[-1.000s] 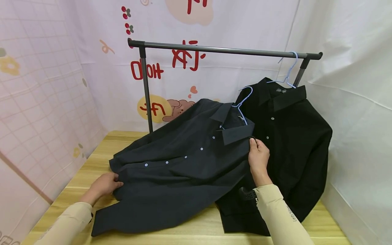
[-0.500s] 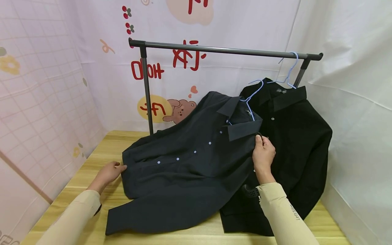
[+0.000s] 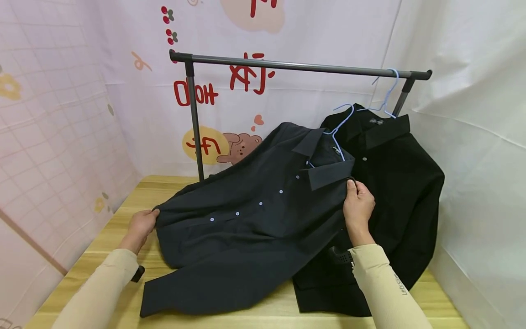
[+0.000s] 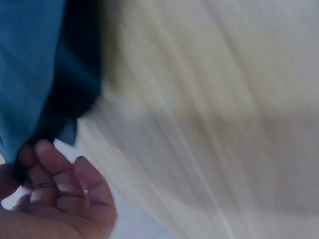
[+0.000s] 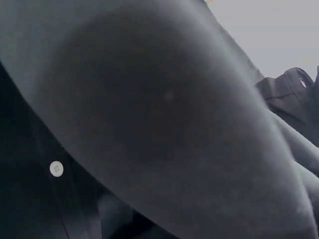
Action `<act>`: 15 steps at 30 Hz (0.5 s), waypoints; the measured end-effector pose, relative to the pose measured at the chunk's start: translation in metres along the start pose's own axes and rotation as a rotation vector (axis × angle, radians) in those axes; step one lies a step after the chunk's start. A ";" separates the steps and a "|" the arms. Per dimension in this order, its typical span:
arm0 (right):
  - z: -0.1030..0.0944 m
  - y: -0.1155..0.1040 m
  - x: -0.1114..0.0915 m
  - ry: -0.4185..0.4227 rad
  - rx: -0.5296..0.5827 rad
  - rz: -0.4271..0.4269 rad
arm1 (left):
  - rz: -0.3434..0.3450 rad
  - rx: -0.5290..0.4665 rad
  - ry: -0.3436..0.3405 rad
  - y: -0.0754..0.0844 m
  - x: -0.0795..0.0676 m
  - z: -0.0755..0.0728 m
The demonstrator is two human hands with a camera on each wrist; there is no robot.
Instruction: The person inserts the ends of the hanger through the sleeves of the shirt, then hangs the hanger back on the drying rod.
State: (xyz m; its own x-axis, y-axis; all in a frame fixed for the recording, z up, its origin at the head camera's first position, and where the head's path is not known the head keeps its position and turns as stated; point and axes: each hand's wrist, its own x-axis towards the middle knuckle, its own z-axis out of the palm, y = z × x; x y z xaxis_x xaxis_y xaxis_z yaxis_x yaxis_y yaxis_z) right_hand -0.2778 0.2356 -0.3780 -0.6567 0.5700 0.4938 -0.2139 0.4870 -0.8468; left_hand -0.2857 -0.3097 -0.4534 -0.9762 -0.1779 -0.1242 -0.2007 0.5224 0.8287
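A dark button-up shirt (image 3: 255,228) slants over the table, its collar end raised at the right and one sleeve spread toward the front. Inside its collar sits a light blue hanger (image 3: 339,133), the hook free of any rail. At the hem on the left, my left hand (image 3: 141,226) pinches the cloth; the left wrist view shows thumb and fingertips on the shirt edge (image 4: 30,89). My right hand (image 3: 359,205) grips the shirt by its shoulder, just below the collar. In the right wrist view dark cloth (image 5: 164,124) fills most of the picture and hides the fingers.
A grey metal rack rail (image 3: 287,66) crosses behind the shirt. From its right end a second black shirt (image 3: 404,192) hangs on another blue hanger (image 3: 386,98), its lower part reaching the wooden table (image 3: 263,315). Printed white curtains (image 3: 320,27) stand behind and at both sides.
The shirt has shifted right and its collar end has risen. My right hand moved right with it. My left hand moved up along the hem and now pinches its upper corner.
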 end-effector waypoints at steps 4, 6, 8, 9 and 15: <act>-0.001 0.000 0.003 0.006 0.000 -0.011 | 0.011 0.202 0.039 -0.012 -0.005 -0.015; -0.001 0.000 0.003 0.002 -0.009 -0.024 | 0.019 0.252 0.035 -0.013 -0.006 -0.018; 0.000 0.000 0.003 -0.002 -0.023 -0.034 | 0.024 0.253 0.038 -0.010 -0.006 -0.017; 0.000 0.000 0.003 -0.004 -0.028 -0.035 | 0.029 0.260 0.042 -0.008 -0.005 -0.016; 0.001 -0.002 0.000 -0.013 -0.023 -0.023 | 0.104 0.231 0.084 0.019 0.007 -0.008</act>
State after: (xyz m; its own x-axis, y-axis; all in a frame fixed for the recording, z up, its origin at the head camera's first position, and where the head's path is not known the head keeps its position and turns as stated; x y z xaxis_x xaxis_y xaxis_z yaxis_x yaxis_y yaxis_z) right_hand -0.2781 0.2337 -0.3769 -0.6609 0.5499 0.5107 -0.2128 0.5153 -0.8302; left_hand -0.2959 -0.3076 -0.4343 -0.9841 -0.1772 0.0089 -0.1227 0.7161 0.6871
